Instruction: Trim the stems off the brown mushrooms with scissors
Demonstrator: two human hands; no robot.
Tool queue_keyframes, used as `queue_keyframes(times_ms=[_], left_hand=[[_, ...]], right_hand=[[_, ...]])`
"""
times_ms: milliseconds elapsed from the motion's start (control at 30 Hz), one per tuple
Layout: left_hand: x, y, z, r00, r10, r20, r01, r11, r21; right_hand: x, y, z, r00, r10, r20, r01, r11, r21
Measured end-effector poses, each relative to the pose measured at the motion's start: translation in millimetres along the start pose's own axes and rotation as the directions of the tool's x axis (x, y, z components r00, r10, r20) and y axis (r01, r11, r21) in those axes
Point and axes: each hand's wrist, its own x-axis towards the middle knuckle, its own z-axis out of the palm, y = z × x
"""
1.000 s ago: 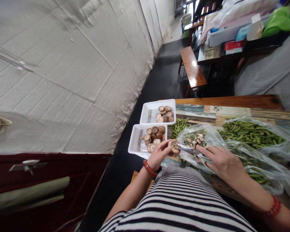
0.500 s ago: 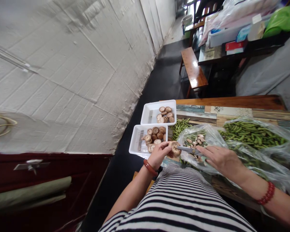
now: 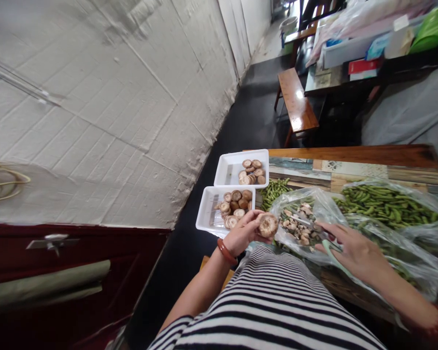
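Mushroom (image 3: 268, 225) sits pinched at its edge in the left hand (image 3: 245, 231), near the trays (image 3: 206, 211) and the bag (image 3: 316, 195) of scraps (image 3: 304, 238). The right hand (image 3: 357, 250) holds scissors (image 3: 302, 221), blades over those scraps. If the mushroom twists in that light grip, I reckon the blades could nick a finger. Any lettering on the red box (image 3: 363, 65) is too blurred to read.

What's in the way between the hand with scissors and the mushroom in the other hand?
Nothing visible blocks the right hand with the scissors from the held mushroom; the plastic bag between them seems to lie lower.
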Motion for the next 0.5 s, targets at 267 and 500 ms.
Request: queue_keyframes(times_ms=[267,500], left_hand=[[2.7,-3.8,-4.1,0.999,0.028,0.024,-0.028,1.0,0.001],[2.3,-13.1,-4.4,0.99,0.143,-0.012,-0.14,0.982,0.126]], right_hand=[[-6.4,-7.2,-9.0,0.973,-0.174,-0.153,0.169,0.984,-0.05],[-2.8,-19.0,-22.9,0.967,-0.255,-0.024,0.219,0.87,-0.441]])
